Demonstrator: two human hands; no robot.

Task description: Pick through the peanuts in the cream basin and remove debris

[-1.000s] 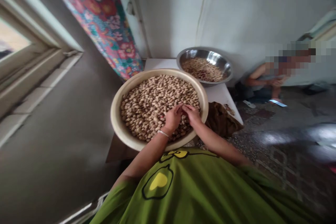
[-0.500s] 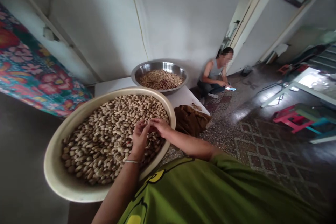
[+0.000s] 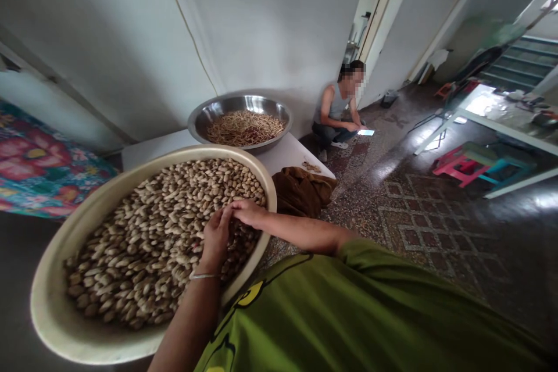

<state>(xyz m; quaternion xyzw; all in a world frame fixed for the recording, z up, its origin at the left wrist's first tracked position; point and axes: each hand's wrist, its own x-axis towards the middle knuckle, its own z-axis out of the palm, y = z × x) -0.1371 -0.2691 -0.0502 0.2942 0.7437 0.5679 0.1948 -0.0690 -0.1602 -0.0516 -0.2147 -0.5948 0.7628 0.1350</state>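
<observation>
A large cream basin (image 3: 52, 308) in front of me is filled with unshelled peanuts (image 3: 148, 238). Over its right side my two hands meet, fingertips pressed together just above the nuts. My left hand (image 3: 217, 236), with a pale bangle at the wrist, has its fingers closed. My right hand (image 3: 248, 213) reaches in across the rim, its fingers in a pinch against the left ones. Whatever lies between the fingertips is too small and covered to make out. Darker nuts lie beneath the hands near the right wall of the basin.
A steel bowl (image 3: 285, 122) of thin, straw-coloured pieces stands on a white table (image 3: 300, 154) behind the basin. Brown cloth (image 3: 300, 192) hangs at the table's corner. A person (image 3: 335, 110) crouches by the doorway with a phone. Stools (image 3: 462, 163) stand under a table at right.
My view has turned to the right, so the basin and bowl sit further left. Both hands stay together over the peanuts, fingertips still pressed together.
</observation>
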